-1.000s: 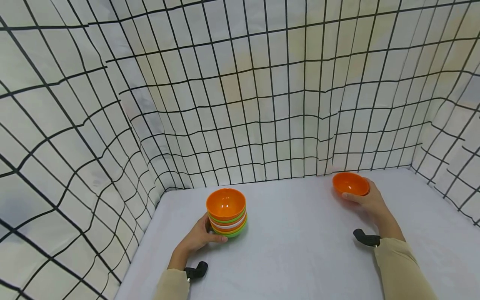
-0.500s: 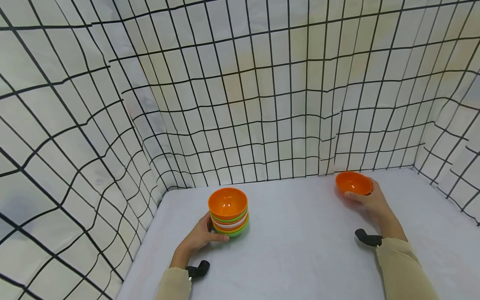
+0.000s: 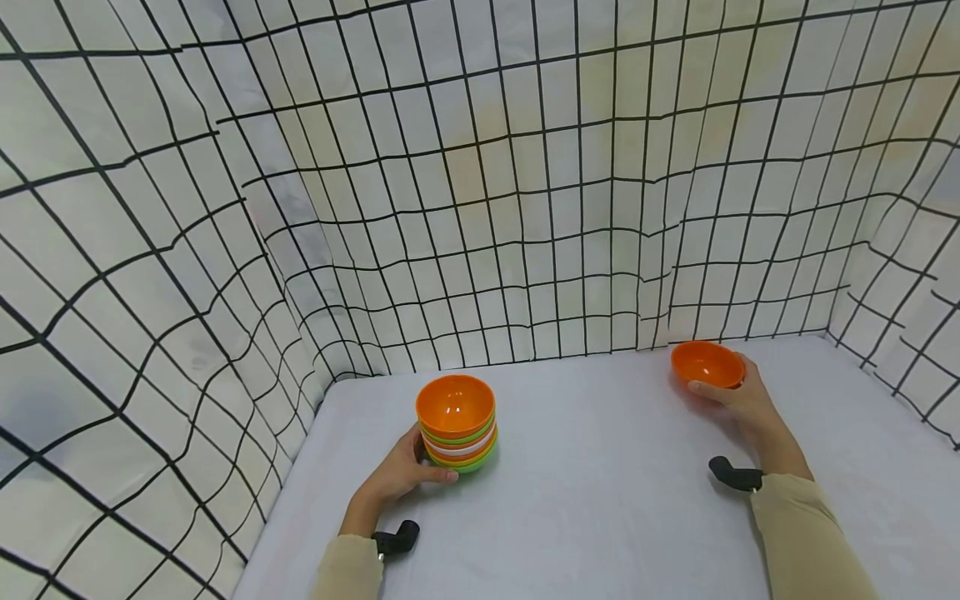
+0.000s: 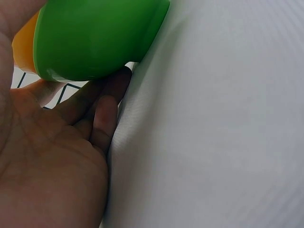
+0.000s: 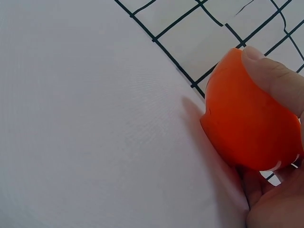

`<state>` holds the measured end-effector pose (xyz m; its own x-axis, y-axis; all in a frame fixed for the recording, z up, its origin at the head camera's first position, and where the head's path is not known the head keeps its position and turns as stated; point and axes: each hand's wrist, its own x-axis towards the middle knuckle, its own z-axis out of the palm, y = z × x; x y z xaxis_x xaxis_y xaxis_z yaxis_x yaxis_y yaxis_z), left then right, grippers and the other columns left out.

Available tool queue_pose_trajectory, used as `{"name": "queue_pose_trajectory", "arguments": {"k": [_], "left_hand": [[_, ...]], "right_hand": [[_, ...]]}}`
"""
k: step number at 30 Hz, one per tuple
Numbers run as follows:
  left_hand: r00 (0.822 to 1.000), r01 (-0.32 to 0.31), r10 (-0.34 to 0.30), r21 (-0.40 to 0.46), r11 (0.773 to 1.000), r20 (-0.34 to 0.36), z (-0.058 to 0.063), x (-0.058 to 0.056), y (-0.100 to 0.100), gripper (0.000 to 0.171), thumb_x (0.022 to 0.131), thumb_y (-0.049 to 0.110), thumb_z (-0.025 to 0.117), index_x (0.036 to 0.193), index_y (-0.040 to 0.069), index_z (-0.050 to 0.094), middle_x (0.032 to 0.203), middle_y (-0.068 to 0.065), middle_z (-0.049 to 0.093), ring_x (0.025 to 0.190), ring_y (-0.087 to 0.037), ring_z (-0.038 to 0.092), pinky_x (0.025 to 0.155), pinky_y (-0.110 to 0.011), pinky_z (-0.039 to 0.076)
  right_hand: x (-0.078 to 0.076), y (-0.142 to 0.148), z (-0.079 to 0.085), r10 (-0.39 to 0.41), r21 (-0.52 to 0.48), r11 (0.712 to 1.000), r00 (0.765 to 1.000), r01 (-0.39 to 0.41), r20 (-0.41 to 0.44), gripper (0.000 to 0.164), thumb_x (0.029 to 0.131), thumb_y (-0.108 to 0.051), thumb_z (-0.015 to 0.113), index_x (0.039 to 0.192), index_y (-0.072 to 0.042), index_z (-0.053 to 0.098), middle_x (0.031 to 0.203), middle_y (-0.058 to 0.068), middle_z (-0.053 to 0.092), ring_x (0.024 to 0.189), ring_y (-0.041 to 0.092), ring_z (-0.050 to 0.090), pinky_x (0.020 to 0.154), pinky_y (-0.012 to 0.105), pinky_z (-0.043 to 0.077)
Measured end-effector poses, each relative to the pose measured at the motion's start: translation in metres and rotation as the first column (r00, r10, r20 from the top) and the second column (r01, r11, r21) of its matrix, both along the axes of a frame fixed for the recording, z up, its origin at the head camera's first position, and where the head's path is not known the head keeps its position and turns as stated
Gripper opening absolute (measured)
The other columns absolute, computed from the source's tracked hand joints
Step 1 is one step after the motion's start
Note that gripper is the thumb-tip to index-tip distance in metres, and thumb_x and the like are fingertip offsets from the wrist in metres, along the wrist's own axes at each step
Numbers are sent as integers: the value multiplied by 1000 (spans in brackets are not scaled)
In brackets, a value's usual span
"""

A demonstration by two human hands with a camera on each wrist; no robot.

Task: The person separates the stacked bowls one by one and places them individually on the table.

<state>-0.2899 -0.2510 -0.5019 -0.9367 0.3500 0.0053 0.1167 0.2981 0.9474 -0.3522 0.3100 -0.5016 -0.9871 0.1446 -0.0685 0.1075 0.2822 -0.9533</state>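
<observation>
Worktop [image 3: 585, 467], white. Bowl stack [image 3: 455, 425], mixed colours, orange uppermost: toward back-left corner; left hand [image 3: 401, 471], thumb and fingers curved round its lower side. Bowl, single, orange [image 3: 701, 367]: near back edge, toward back-right corner; right hand [image 3: 738, 402] gripping its side, thumb opposite fingers. Step, judged: gripping both. Next move likely calls for steady, level holds.

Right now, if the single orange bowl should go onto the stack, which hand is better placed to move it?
Probably the right hand: it holds the single orange bowl. The left hand, well apart from that bowl, holds the stack of bowls and seems better suited to steadying it.
</observation>
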Motion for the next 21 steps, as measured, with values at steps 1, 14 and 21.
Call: {"name": "queue_pose_trajectory", "arguments": {"k": [1, 14, 21], "left_hand": [[1000, -1, 1, -3, 1000, 0, 0, 0, 0, 85, 76, 11, 91, 147, 19, 45, 145, -4, 58, 142, -29, 45, 127, -58, 23], [1000, -4, 4, -14, 1000, -5, 0, 0, 0, 85, 76, 13, 91, 147, 19, 45, 144, -5, 59, 138, -28, 48, 126, -58, 26], [1000, -16, 16, -11, 1000, 10, 0, 1, 1, 84, 76, 13, 91, 146, 19, 46, 143, -4, 59, 137, -26, 48, 126, -57, 26]], "right_hand": [[0, 0, 0, 0, -1, 1000, 1000, 0, -3, 127, 84, -44, 83, 163, -9, -10, 168, 27, 9, 150, 51, 16, 121, 70, 24], [-3, -2, -1, -37, -2, 999, 999, 37, -20, 123, 87, -38, 82, 162, -8, -11, 168, 28, 10, 150, 50, 17, 122, 68, 25], [-5, -4, -1, -47, 8, 999, 998, 47, -30, 123, 86, -40, 82, 163, -8, -8, 167, 27, 12, 149, 49, 18, 121, 68, 27]]}}
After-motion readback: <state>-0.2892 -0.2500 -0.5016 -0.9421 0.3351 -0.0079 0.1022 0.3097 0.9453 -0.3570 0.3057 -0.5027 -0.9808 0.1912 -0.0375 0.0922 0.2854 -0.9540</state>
